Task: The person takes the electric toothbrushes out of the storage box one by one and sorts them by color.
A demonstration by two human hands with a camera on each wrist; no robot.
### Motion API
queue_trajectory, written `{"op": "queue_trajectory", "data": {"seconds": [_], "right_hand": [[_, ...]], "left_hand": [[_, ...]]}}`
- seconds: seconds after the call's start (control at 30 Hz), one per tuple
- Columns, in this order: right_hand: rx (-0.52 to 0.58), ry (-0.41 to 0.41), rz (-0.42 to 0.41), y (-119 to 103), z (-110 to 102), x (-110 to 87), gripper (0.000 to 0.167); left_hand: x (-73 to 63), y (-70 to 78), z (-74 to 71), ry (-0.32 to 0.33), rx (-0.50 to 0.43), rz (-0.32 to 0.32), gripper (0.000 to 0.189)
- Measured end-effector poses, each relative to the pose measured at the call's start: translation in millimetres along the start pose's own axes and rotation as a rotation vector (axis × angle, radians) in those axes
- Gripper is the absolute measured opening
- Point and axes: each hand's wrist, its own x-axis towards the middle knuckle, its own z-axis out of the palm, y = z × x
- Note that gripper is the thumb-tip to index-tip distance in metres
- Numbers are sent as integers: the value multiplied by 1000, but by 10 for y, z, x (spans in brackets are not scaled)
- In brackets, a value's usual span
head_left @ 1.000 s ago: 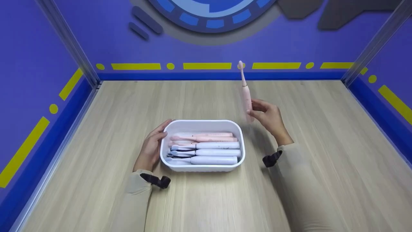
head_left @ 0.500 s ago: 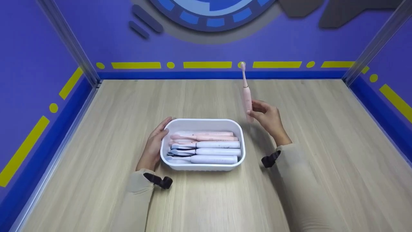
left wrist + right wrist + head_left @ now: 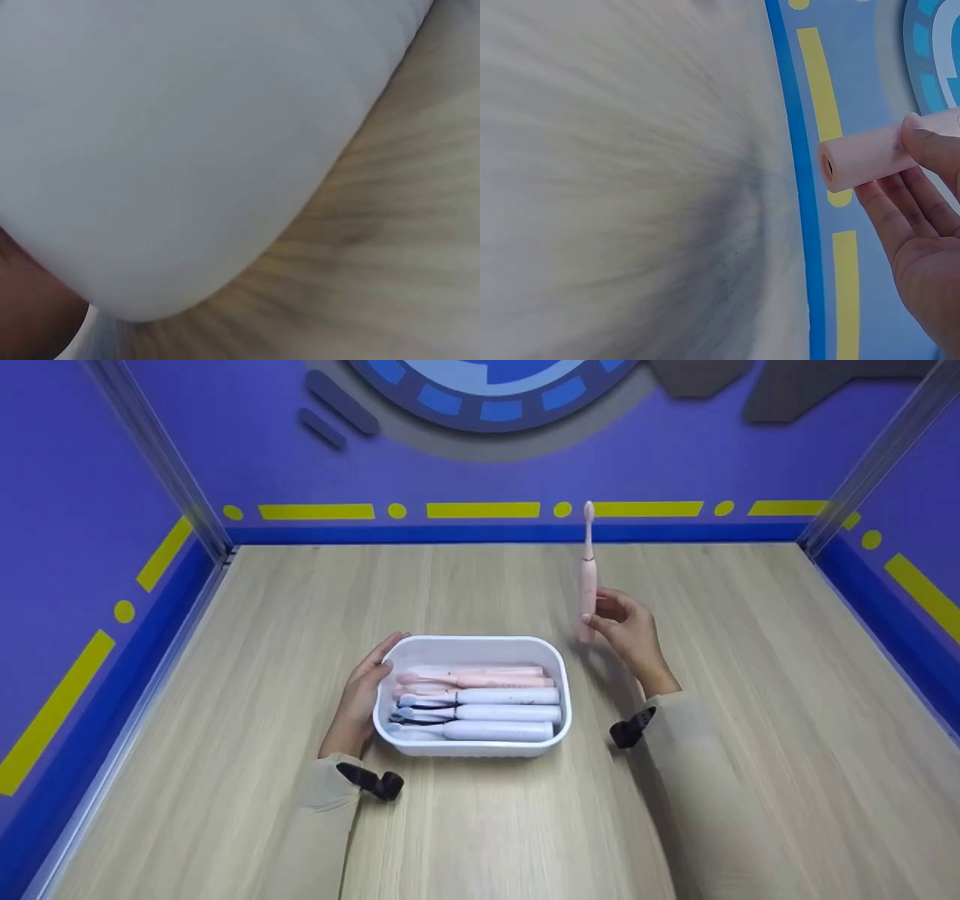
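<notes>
My right hand (image 3: 634,639) pinches a pink electric toothbrush (image 3: 588,585) by the lower handle, right of the white bin (image 3: 480,749). The brush stands upright with its head at the top, overlapping the back wall in the head view. In the right wrist view, thumb and fingers hold the pink handle (image 3: 870,155), its round base end showing. My left hand (image 3: 355,705) grips the bin's left end, thumb at the rim. Inside lie pink toothbrushes (image 3: 502,680) at the back and white toothbrushes (image 3: 502,731) in front, heads to the left. The bin's outer wall (image 3: 180,150) fills most of the left wrist view.
The bin stands on a light wood-grain table (image 3: 480,825). Blue-purple panels with yellow marks enclose it at the back (image 3: 480,472) and both sides, with metal posts (image 3: 161,457) at the corners. A black wrist camera (image 3: 632,729) sits on each sleeve.
The pink toothbrush in my right hand has swung from a slight leftward lean to upright, its head moving right. My left hand stays on the bin, which has hardly moved.
</notes>
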Motion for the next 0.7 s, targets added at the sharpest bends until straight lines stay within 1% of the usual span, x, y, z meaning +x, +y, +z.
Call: {"op": "queue_trajectory", "data": {"seconds": [0.17, 0.4, 0.7], "right_hand": [[7, -6, 11, 47, 17, 10, 47], [49, -3, 61, 84, 41, 52, 47], [36, -7, 121, 125, 43, 72, 46]], "left_hand": [[-5, -1, 8, 22, 9, -17, 50], [-8, 1, 16, 50, 17, -41, 49], [12, 2, -4, 37, 31, -35, 49]]}}
